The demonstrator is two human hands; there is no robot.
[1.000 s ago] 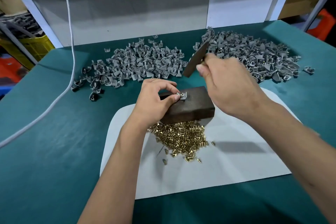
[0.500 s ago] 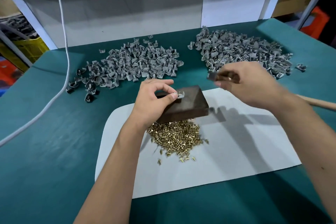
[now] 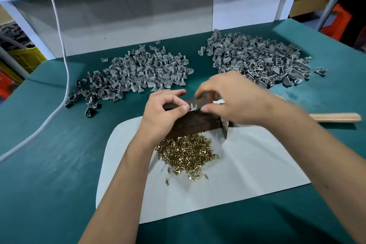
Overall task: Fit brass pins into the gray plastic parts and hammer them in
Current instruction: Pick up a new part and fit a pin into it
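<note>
Resting on the green worktop [image 3: 49,164], from left to right: a white cable [image 3: 65,77] trailing along the left side, a spread pile of gray plastic parts [image 3: 138,69] at far centre-left, and a denser second pile [image 3: 255,59] at far right, in which small brass glints show.

At centre, a white mat [image 3: 247,164] carries a dark wooden block [image 3: 196,123]. One gray part [image 3: 193,106] sits on the block's top face; it is small, pale gray and forked. The left hand [image 3: 164,113] pinches it between thumb and index finger. Loose brass pins [image 3: 186,154], short and flanged, lie heaped on the mat just near of the block.

The right hand [image 3: 235,97] is over the block's right end, fingers curled, thumb and index tips close to the gray part; whether they hold anything cannot be told because of blur.

A hammer lies on the worktop at right, its wooden handle [image 3: 334,117] showing beyond the right wrist.

Compared with a second ago, the right hand has released the raised hammer and come to the part; the left hand's pinch is unchanged.
</note>
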